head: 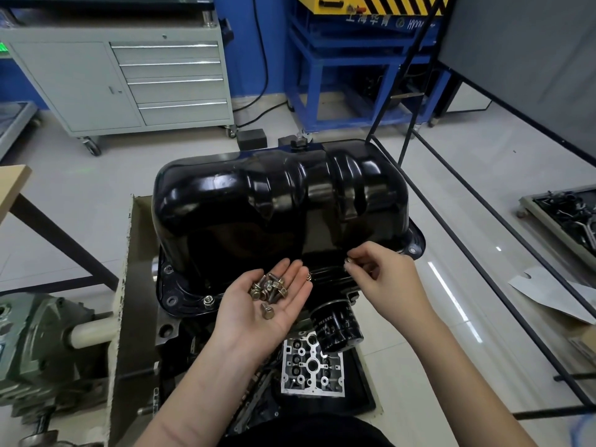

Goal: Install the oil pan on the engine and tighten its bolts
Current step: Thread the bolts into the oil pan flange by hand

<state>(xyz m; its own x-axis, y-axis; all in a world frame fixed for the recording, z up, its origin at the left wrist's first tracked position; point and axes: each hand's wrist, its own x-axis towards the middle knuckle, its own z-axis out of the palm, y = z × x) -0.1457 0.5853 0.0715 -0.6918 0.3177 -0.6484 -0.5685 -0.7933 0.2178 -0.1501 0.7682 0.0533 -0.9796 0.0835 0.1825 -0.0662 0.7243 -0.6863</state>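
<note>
A glossy black oil pan (277, 201) lies bottom-up on the engine (171, 333), its flange facing me. My left hand (258, 317) is held palm up below the pan's near edge and carries several brass-coloured flange bolts (269, 288). My right hand (383, 279) pinches one bolt (348, 260) at the near flange, right of centre. One bolt (209, 299) sits in a flange hole at the near left, and another (309, 278) shows beside my left fingertips.
A black oil filter (337, 327) sticks out under the pan, above a metal part with round holes (311, 369). A grey-green gearbox (38, 343) stands left. A black frame rail (483, 262) runs along the right. Tool cabinet (129, 82) behind.
</note>
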